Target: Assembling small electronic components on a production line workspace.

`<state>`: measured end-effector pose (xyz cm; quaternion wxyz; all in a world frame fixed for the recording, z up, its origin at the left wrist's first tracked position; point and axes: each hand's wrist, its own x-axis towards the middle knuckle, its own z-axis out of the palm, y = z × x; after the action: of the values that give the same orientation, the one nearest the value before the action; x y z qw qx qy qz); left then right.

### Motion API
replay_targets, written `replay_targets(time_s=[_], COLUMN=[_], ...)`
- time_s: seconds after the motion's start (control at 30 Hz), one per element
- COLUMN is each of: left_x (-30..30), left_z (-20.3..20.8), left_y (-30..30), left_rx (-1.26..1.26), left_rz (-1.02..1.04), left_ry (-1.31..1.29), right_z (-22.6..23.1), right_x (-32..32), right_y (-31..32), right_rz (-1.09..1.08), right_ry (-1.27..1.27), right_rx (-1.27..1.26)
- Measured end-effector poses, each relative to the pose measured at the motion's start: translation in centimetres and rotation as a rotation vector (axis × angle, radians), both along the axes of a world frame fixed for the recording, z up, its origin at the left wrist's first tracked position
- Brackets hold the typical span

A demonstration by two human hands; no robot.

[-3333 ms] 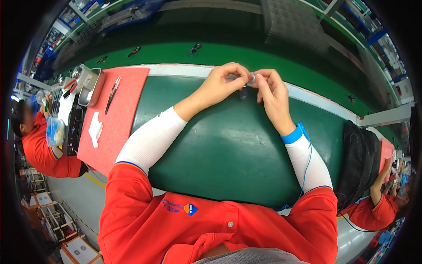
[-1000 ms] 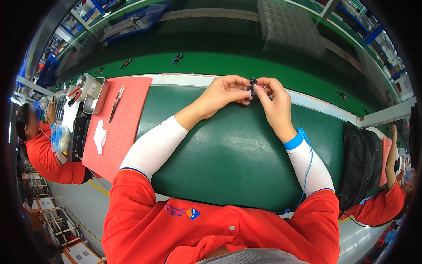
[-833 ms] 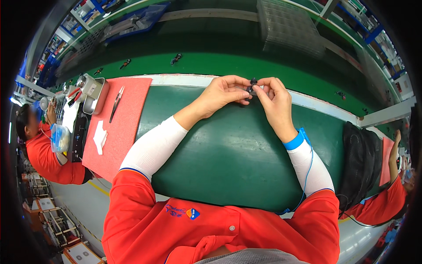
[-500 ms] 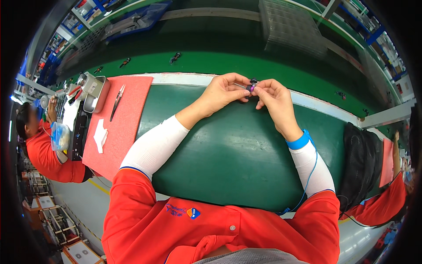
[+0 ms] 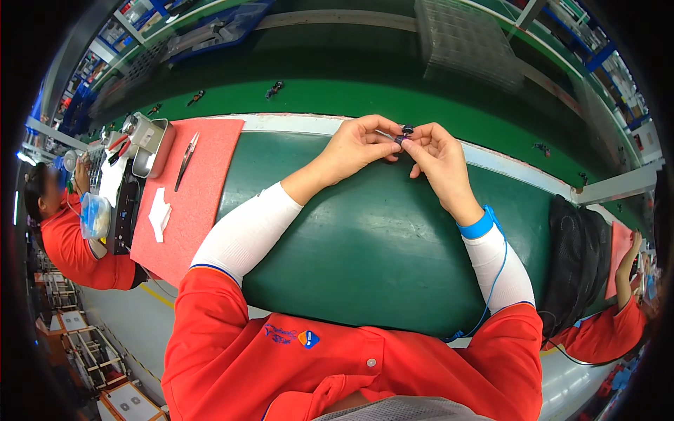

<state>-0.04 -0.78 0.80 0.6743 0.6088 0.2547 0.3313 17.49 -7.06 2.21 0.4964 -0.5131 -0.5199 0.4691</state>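
Over the far part of the green table (image 5: 379, 245), the left hand (image 5: 357, 151) and right hand (image 5: 441, 160) meet, fingers of each drawn nearly together, pinching one small dark part (image 5: 407, 130). It sits between both sets of fingertips, neither hand nearer, its long axis seemingly pointing away from the person, though partly hidden; beyond runs the pale edge strip (image 5: 302, 124).

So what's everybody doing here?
A person in a red shirt is pinching a small black part between the fingertips of their left hand and right hand, near the far edge of the green worktop. The part is too small to identify. Tweezers lie unused on the pink mat at left.
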Motion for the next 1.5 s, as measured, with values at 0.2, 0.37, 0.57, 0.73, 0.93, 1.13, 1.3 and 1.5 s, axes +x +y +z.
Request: replay_targets(time_s=[0.2, 0.37, 0.57, 0.73, 0.93, 1.13, 1.3, 1.5], left_x=[0.0, 0.0, 0.1, 0.1, -0.1, 0.0, 0.0, -0.2], left_z=[0.0, 0.1, -0.3, -0.1, 0.4, 0.1, 0.1, 0.8], left_y=[0.0, -0.1, -0.1, -0.2, -0.2, -0.3, -0.2, -0.5], left_rx=[0.016, 0.026, 0.037, -0.063, -0.199, -0.140, -0.121, -0.268], left_rz=[0.002, 0.004, 0.011, -0.004, -0.016, 0.013, 0.012, -0.031], left_ry=[0.014, 0.000, -0.033, -0.072, -0.045, -0.042, -0.055, -0.069], right_z=[0.5, 0.7, 0.5, 0.2, -0.9, -0.2, -0.8, -0.8], right_x=[0.2, 0.3, 0.3, 0.1, -0.8, -0.7, -0.7, -0.6], right_y=[-0.2, -0.3, -0.2, -0.4, -0.5, -0.8, -0.6, -0.2], right_rz=[0.017, 0.041, 0.058, 0.036, -0.050, -0.035, -0.040, -0.097], right_ry=[0.117, 0.256, 0.373, 0.245, 0.046, 0.097, 0.040, -0.074], right_rx=[-0.093, -0.223, -0.300, -0.229, -0.028, -0.130, -0.040, 0.189])
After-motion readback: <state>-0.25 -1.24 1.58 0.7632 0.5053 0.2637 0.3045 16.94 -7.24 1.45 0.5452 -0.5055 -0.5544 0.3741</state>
